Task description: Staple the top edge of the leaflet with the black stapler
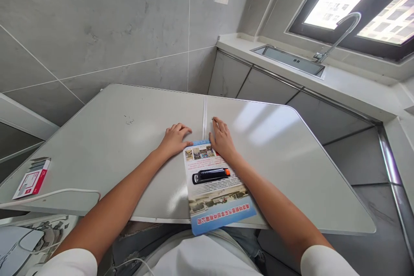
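A printed flyer (207,202) with small photos, text and a blue band lies on the table in front of me, overhanging the near edge. On it rests a black stapler (210,175) with an orange end, lying crosswise and touched by neither hand. My left hand (175,139) is open at the flyer's far left corner, thumb at the paper's edge and fingers loosely bent on the tabletop. Over the far right corner lies my right hand (222,139), open, its fingers stretched forward on the table. A tiny dark spot shows at its fingertips, too small to make out.
The pale folding table (274,172) has a seam down its middle. At its left edge are a red and white box (32,181) and a white cable (71,190). Beyond, a counter holds a sink (291,61) with a curved faucet (343,36) under a window.
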Demonstrator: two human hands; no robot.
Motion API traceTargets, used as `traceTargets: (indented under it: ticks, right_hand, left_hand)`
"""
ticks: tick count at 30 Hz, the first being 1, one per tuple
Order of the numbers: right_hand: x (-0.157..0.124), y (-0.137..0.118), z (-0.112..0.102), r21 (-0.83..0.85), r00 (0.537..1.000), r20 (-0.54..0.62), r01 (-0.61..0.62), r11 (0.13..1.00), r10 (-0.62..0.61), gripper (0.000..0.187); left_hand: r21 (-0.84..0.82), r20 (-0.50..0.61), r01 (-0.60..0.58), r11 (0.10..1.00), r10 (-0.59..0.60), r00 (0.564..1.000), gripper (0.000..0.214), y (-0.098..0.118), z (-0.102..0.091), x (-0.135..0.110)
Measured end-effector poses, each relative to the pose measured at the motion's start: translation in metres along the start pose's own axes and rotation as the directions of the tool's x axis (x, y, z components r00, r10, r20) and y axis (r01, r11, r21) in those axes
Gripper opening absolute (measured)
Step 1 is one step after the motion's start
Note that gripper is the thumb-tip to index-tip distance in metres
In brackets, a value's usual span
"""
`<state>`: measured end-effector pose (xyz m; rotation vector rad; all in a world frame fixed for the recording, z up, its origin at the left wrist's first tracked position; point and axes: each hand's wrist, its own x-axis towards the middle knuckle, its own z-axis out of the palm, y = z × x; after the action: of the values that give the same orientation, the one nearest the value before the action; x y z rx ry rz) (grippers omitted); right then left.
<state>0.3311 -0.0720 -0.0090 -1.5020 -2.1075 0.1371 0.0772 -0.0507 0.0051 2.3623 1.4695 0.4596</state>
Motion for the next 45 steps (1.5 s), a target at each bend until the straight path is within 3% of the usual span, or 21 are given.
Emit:
traceTargets:
  ticks: [3, 9, 16, 19, 22, 24, 28, 33, 36, 39, 42, 45]
  right_hand:
    - [0.007, -0.021, 0.011, 0.026, 1.000, -0.010, -0.006, 1.000, 0.007, 0.061]
    - [0.037, -0.051, 0.036, 0.005, 0.982, 0.191, 0.009, 1.000, -0.009, 0.050]
    - [0.056, -0.067, 0.054, -0.093, 0.960, 0.277, 0.000, 0.996, 0.026, 0.055]
    - [0.052, -0.066, 0.044, -0.070, 0.973, 0.232, 0.000, 0.998, 0.017, 0.054]
    - [0.039, -0.053, 0.022, -0.068, 0.977, 0.181, -0.099, 0.993, 0.110, 0.038]
    - [0.029, -0.039, 0.006, -0.059, 0.956, 0.234, -0.170, 0.984, 0.179, 0.028]
    - [0.011, -0.014, -0.018, 0.040, 0.920, 0.360, -0.183, 0.982, 0.157, 0.025]
    - [0.005, -0.012, -0.019, 0.188, 0.952, 0.269, -0.198, 0.962, 0.144, 0.005]
    - [0.017, -0.022, -0.004, 0.302, 0.972, 0.212, -0.164, 0.939, 0.101, 0.006]
    - [0.036, -0.034, 0.017, 0.277, 0.979, 0.178, -0.144, 0.950, 0.096, 0.006]
    - [0.048, -0.045, 0.033, 0.214, 0.978, 0.172, -0.151, 0.965, 0.115, 0.020]
    - [0.041, -0.054, 0.032, 0.077, 0.996, 0.051, -0.084, 0.993, 0.080, 0.039]
  left_hand:
    - [0.019, -0.039, 0.087, 0.996, -0.086, 0.996, 0.044, -0.022, -0.008, 0.004]
    - [0.088, -0.121, 0.225, 0.970, -0.214, 0.969, 0.048, -0.061, -0.028, 0.009]
    - [0.089, -0.126, 0.228, 0.970, -0.216, 0.968, 0.050, -0.067, -0.032, 0.009]
    - [0.082, -0.097, 0.121, 0.989, -0.113, 0.989, 0.035, -0.063, -0.030, 0.006]
    - [0.044, -0.035, -0.031, 0.999, 0.032, 0.999, 0.022, -0.057, -0.027, 0.004]
    - [0.009, 0.008, -0.090, 0.996, 0.090, 0.996, 0.018, -0.050, -0.025, 0.004]
    - [-0.017, 0.063, -0.142, 0.990, 0.143, 0.988, 0.015, -0.034, -0.019, 0.003]
    - [-0.052, 0.091, -0.143, 0.988, 0.147, 0.985, 0.012, -0.031, -0.023, 0.001]
    - [-0.024, 0.095, -0.080, 0.996, 0.082, 0.992, 0.012, -0.045, -0.031, 0.002]
    - [0.027, 0.073, -0.011, 1.000, 0.009, 0.997, 0.012, -0.065, -0.038, 0.003]
    - [0.059, 0.013, 0.074, 0.995, -0.075, 0.997, 0.015, -0.081, -0.042, 0.004]
    - [0.038, -0.029, 0.117, 0.992, -0.116, 0.993, 0.023, -0.089, -0.045, 0.003]
